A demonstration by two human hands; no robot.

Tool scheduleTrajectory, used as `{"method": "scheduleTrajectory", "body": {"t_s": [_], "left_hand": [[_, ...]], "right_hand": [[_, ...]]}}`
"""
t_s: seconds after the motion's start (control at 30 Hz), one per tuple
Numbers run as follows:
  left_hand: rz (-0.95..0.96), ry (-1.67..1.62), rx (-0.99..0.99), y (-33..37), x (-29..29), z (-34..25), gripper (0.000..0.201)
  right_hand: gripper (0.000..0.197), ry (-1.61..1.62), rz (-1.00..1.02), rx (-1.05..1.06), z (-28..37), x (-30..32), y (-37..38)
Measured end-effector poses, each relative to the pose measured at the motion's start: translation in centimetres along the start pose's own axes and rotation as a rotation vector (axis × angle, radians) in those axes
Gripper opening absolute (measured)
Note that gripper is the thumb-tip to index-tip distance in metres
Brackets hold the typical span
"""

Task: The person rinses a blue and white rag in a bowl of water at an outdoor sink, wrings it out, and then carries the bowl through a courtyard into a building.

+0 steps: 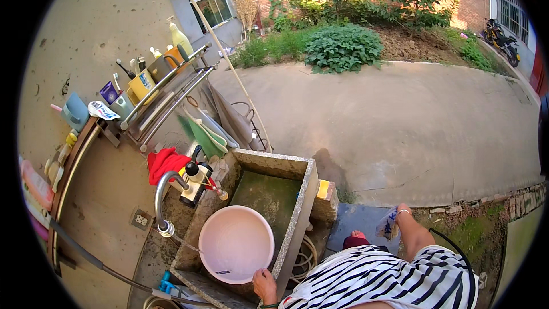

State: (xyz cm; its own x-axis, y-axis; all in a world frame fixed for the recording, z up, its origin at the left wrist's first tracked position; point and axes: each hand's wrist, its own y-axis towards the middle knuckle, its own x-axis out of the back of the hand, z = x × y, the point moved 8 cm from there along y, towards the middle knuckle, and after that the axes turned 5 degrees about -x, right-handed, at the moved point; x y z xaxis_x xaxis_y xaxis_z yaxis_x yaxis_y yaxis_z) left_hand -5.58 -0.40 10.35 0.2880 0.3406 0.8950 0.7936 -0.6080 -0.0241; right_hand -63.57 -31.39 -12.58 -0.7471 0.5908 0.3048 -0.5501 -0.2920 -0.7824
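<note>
One pale pink plastic basin (237,243) sits inside the stone-and-cement sink (269,163) in the head view, under the curved metal faucet (158,197). A thin stream seems to run from the spout toward the basin's left rim, and the faintly rippled inside looks as though it holds water, though its depth cannot be told. The left hand (265,285) is just beside the basin's near rim, by the sink's side wall, with its fingers curled; whether they clamp on the rim, press the wall or merely rest, I cannot tell. The right hand (404,209) is out beyond the sink, well apart from the basin, and appears closed on a clear plastic packet with blue print (389,224), whose contents do not show. Near the faucet lies a red cloth (168,165), which neither hand touches. Judging from this, the step in hand is filling the basin, with the packet at the ready. The next move probably calls for the left hand to steady the rim while the right brings the packet across the wall and over the basin, held mouth-up until it is above the water.
</note>
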Motion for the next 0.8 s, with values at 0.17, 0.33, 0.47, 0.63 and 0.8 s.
{"method": "scheduleTrajectory", "body": {"t_s": [0.17, 0.33, 0.47, 0.63, 0.8], "left_hand": [[0.241, -0.087, -0.074, -0.5, 0.0, -3.2, 0.041], [0.240, -0.122, -0.046, -1.2, 0.4, -4.5, 0.042], [0.148, -0.074, 0.031, -1.1, 0.3, 1.1, 0.042], [-0.038, 0.012, 0.007, -1.0, 0.8, 0.9, 0.034], [-0.231, 0.051, -0.176, -0.5, 4.1, -3.7, 0.024]], "right_hand": [[0.042, 0.526, -0.189, -0.028, 11.3, 1.8, -2.2], [0.032, 0.366, -0.145, 0.325, 30.0, 0.9, -8.2], [0.028, -0.284, 0.099, 0.781, 33.8, -6.4, -23.0], [0.024, -0.634, 0.332, 0.869, 27.6, -4.0, -23.6], [0.018, -0.251, 0.402, 0.205, 12.0, -0.1, -8.6]]}}
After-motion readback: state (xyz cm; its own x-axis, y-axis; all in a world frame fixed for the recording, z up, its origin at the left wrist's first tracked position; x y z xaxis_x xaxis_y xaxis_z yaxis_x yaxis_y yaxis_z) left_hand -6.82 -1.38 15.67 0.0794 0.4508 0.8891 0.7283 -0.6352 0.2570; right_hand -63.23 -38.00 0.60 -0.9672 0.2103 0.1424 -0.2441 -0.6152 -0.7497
